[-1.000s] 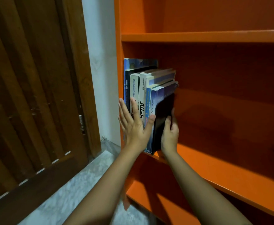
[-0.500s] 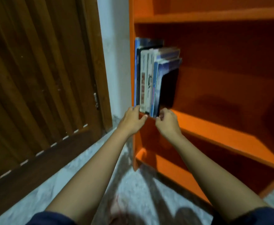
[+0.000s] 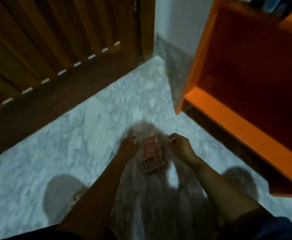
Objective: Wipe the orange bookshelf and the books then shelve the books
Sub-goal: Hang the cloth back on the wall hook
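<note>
Two bare forearms reach down and forward from dark blue sleeves (image 3: 280,227). The left hand (image 3: 128,148) and right hand (image 3: 180,147) sit low over a pale marbled floor (image 3: 72,144). Both hands have curled fingers, and the right hand's fingertips (image 3: 173,136) are drawn together as in a pinch. A pinkish cloth (image 3: 153,154) lies between the two sets of fingers, just beside each. Blur hides whether either hand actually grips it. Right of the right fingers and well apart from them stands the orange bookshelf (image 3: 228,110), its lowest board jutting toward the viewer above the floor. Beyond the left fingers is a slatted brown wooden door (image 3: 46,40), with a strip of white wall (image 3: 176,23) between door and bookshelf. Farthest from the fingers, at the top right edge, the feet of a few books (image 3: 269,5) stand on a higher shelf.
</note>
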Available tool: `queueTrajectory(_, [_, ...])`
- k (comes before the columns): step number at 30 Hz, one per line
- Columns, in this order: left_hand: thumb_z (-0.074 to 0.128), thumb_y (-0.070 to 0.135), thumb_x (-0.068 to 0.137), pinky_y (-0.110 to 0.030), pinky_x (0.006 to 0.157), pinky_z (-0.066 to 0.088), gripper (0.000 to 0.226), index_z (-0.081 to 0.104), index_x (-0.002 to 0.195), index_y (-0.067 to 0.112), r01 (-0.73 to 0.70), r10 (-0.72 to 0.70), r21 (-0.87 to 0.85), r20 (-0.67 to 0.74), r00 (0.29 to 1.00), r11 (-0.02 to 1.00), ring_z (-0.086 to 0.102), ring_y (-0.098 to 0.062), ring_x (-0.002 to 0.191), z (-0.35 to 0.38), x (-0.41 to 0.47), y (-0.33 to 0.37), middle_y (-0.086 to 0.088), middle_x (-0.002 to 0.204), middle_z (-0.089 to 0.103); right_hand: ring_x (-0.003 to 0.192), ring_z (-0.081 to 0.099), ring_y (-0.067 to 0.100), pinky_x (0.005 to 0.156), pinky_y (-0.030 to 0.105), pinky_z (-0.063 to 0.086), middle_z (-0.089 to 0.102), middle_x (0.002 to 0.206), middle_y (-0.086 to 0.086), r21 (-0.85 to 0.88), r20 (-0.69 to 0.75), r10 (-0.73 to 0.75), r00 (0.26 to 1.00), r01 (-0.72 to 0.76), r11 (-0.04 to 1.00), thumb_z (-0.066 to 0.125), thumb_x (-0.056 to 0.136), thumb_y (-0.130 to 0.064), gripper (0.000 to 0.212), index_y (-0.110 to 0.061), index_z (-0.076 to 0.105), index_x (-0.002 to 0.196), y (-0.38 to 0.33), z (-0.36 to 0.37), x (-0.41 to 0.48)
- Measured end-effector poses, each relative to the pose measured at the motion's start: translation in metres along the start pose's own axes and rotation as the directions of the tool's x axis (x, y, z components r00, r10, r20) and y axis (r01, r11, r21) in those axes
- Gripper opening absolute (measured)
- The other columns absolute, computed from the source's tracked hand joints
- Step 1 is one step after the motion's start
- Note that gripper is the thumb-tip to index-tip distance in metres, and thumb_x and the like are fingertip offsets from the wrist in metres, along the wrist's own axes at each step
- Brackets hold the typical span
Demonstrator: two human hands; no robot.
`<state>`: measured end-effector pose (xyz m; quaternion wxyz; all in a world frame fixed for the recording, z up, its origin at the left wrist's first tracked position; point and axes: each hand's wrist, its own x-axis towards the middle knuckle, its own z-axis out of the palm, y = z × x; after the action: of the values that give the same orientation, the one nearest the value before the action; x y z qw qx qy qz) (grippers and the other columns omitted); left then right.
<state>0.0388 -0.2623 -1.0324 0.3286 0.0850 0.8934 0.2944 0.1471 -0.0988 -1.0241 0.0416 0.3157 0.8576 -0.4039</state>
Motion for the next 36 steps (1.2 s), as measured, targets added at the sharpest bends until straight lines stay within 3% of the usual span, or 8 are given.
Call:
queueTrajectory(4, [0.054,0.020,0.093,-0.030,0.078,0.043,0.040,0.045,0.129,0.003,0.123,-0.119,-0.133,0.040,0.992,0.983,0.059,-0.029,0.100,0.034,0.025,-0.031,-0.020,0.106,0.061,0.077,0.066,0.025,0.067,0.026,0.050,0.066,0.087,0.014,-0.084,-0.016,-0.038,0.999,0.037,0.996,0.045,0.087,-0.001,0.023,0.000,0.067,0.093,0.019,0.052,0.024])
queueTrajectory(8, [0.058,0.041,0.081,-0.031,0.071,0.042,0.055,0.053,0.118,0.001,0.132,-0.117,-0.292,0.067,0.991,0.947,0.060,-0.032,0.097,0.065,0.047,-0.041,-0.019,0.107,0.063,0.092,0.062,0.032,0.079,0.041,0.052,0.061,0.105,0.016,0.017,0.096,0.130,0.987,-0.132,0.991,0.054,0.087,-0.027,0.039,-0.014,0.057,0.123,0.037,0.090,0.048])
queueTrajectory(11, [0.061,0.019,0.089,-0.022,0.070,0.038,0.027,0.061,0.111,0.002,0.139,-0.108,-0.406,0.098,0.989,0.903,0.057,-0.020,0.096,0.066,0.051,-0.029,-0.014,0.108,0.063,0.102,0.057,0.020,0.092,0.036,0.047,0.062,0.111,0.006,0.154,0.119,0.209,0.971,-0.226,0.962,0.061,0.087,-0.022,0.034,-0.012,0.059,0.120,0.027,0.093,0.055])
queueTrajectory(14, [0.067,0.038,0.070,-0.041,0.080,0.052,0.025,0.060,0.089,0.024,0.163,-0.133,-0.565,0.094,0.987,0.809,0.061,-0.026,0.094,0.045,0.038,-0.006,-0.015,0.097,0.065,0.099,0.064,0.022,0.090,0.030,0.048,0.066,0.107,0.015,0.275,0.085,0.186,0.979,-0.202,0.940,0.066,0.080,-0.019,0.030,-0.003,0.065,0.106,-0.002,0.072,0.052])
queueTrajectory(17, [0.065,0.033,0.066,-0.051,0.089,0.050,0.026,0.057,0.090,0.028,0.153,-0.118,-0.670,0.098,0.988,0.726,0.062,-0.033,0.097,-0.003,0.008,0.036,-0.007,0.089,0.062,0.081,0.062,0.007,0.068,0.006,0.046,0.065,0.095,0.007,0.418,0.068,0.204,0.977,-0.213,0.883,0.060,0.088,-0.003,0.017,0.000,0.066,0.104,-0.060,0.017,0.038])
queueTrajectory(26, [0.052,0.000,0.090,-0.044,0.077,0.053,0.054,0.037,0.136,0.024,-0.185,0.114,-0.679,-0.148,0.982,0.710,0.060,-0.023,0.086,-0.272,-0.155,0.246,-0.010,0.094,0.061,0.077,0.060,-0.009,0.068,0.008,0.044,0.065,0.093,0.001,0.413,0.000,-0.120,0.993,0.109,0.904,0.060,0.087,-0.002,0.016,-0.008,0.066,0.100,-0.327,-0.227,-0.035])
queueTrajectory(33, [0.055,0.005,0.091,-0.016,0.062,0.051,0.022,0.052,0.112,0.011,-0.498,0.332,-0.563,-0.376,0.865,0.659,0.064,0.003,0.074,-0.487,-0.295,0.423,-0.002,0.090,0.063,0.087,0.058,0.011,0.076,0.020,0.047,0.064,0.092,-0.004,0.472,-0.162,-0.339,0.927,0.374,0.798,0.065,0.083,-0.005,0.019,-0.015,0.065,0.099,-0.543,-0.436,-0.107])
queueTrajectory(36, [0.057,0.008,0.090,-0.030,0.071,0.059,0.020,0.051,0.109,0.012,-0.561,0.389,-0.587,-0.404,0.828,0.584,0.068,-0.011,0.088,-0.541,-0.347,0.479,-0.003,0.098,0.066,0.088,0.059,0.009,0.071,0.020,0.045,0.063,0.090,-0.012,0.444,-0.216,-0.438,0.872,0.488,0.751,0.070,0.081,-0.009,0.019,-0.024,0.063,0.089,-0.605,-0.513,-0.139])
